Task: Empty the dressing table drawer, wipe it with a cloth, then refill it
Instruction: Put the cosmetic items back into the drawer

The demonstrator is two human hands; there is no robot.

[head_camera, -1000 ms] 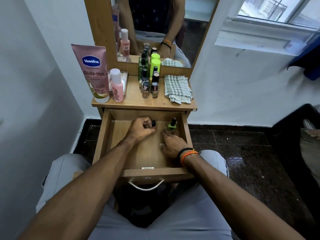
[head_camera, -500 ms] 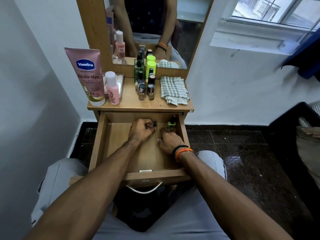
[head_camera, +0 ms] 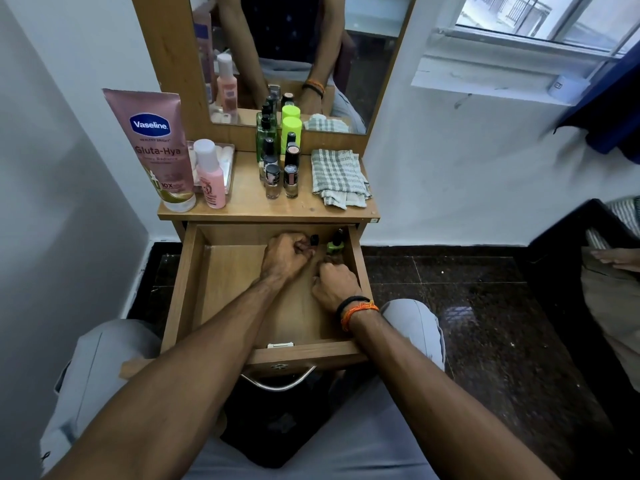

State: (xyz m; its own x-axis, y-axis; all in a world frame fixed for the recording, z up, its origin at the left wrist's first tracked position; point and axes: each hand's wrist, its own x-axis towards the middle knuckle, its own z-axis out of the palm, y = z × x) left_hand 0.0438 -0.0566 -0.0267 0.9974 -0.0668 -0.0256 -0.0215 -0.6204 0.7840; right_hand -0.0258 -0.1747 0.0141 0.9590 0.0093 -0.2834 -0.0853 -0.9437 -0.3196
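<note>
Left hand is curled tight round a small bottle; only its black cap shows past the knuckles. Right hand is curled at a second item; I cannot tell what it holds. Both work at the drawer floor's 1 o'clock corner, where a green bottle stands upright, cap up, long axis vertical. I judge these bottles light, rigid, smooth, probably glass, hence breakable; take them round the body, not the cap. Cloth lies folded on the tabletop, unused.

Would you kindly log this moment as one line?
left hand: grips small black-capped bottle | right hand: by green bottle, grasp unclear | drawer: open | cloth: on top, untouched
</note>
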